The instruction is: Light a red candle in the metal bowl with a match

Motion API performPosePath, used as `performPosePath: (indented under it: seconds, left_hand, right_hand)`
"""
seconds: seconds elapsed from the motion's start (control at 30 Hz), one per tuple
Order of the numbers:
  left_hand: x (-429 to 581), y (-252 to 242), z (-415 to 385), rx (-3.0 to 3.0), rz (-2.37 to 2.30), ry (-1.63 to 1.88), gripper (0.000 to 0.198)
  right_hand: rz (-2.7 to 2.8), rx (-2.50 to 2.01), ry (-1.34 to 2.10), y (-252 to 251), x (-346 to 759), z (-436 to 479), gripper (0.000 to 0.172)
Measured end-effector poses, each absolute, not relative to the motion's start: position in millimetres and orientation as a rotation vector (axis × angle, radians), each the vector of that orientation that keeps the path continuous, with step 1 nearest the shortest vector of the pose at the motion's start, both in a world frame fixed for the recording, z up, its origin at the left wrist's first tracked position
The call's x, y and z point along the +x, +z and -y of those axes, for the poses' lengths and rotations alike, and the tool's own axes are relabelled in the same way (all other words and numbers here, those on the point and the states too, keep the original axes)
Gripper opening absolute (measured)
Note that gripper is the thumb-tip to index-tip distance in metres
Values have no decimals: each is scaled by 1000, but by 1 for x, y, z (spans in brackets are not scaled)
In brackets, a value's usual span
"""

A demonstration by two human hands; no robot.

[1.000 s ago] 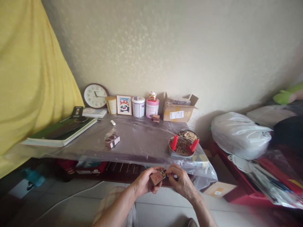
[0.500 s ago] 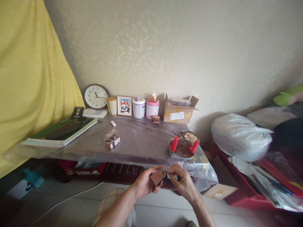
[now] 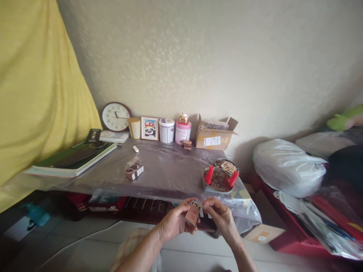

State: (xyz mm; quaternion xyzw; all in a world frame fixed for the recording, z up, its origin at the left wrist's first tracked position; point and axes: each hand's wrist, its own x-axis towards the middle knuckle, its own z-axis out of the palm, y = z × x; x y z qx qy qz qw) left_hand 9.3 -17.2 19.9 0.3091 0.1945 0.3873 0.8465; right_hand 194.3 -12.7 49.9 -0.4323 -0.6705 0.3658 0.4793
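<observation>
A matchbox, gripped by the left hand, is best held steady beside the right hand, fingertips pinched, contents unclear.

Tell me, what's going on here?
A person's left hand holds a small matchbox just in front of the table. The right hand has its fingertips together by the box's upper end; whether they grip a match is too small to tell. On the table, two red candles stand in a metal tin, with no flame showing.
</observation>
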Motion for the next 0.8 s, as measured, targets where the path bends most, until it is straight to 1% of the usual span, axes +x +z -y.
performPosePath:
  seconds: [0.1,0.2,0.3,0.4,0.47,0.57,0.63,0.8]
  left_hand:
    - [9,24,19,645,-396,835,39]
    - [10,28,20,623,-365,846,35]
    - [11,28,21,606,-332,875,32]
    - [13,28,20,592,-303,914,32]
    - [13,29,20,571,-284,934,31]
    - [12,31,20,523,-230,964,28]
    - [12,32,20,501,-200,977,26]
    - [12,31,19,487,-185,982,24]
  right_hand:
    - [1450,-1038,1011,52,195,12,34]
    - [1308,-1035,1063,51,194,12,35]
    - [1320,-1033,988,49,194,14,33]
    - [1511,-1075,894,46,193,18,31]
    - [1672,-1095,828,43,192,20,39]
    - [1824,-1077,723,36,190,23,58]
    - [1871,-1059,655,33,187,23,64]
    - [1912,-1026,564,35,181,23,54]
